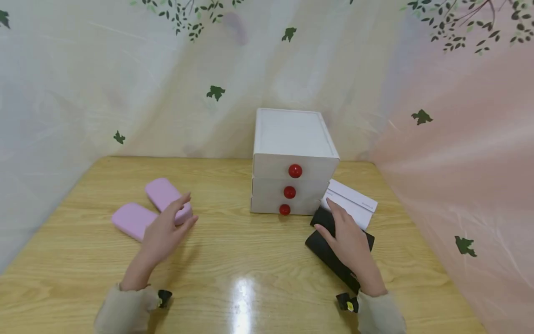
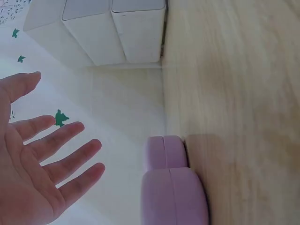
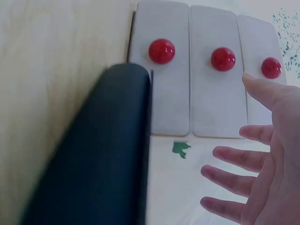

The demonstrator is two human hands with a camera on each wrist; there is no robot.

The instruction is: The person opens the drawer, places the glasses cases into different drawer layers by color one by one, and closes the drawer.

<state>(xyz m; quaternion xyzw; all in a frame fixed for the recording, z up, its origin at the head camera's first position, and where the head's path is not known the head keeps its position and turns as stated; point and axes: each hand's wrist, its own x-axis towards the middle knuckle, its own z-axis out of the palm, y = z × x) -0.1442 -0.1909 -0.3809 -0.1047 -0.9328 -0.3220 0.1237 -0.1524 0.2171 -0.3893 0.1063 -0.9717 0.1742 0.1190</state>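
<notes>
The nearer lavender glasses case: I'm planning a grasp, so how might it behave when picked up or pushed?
The nearer lavender glasses case looks stiff, its rounded shell showing no sag. Pushed, it would probably slide rather than roll, as it lies on a broad side. The seam along its edge suggests halves that might part if gripped badly.

We seem to be in a curtained-off recording corner: leaf-printed sheets (image 1: 167,93) hang behind and along both sides of a wooden table (image 1: 233,250), and small dark devices (image 1: 164,298) sit at the wrists. We cannot tell what building holds it.
</notes>
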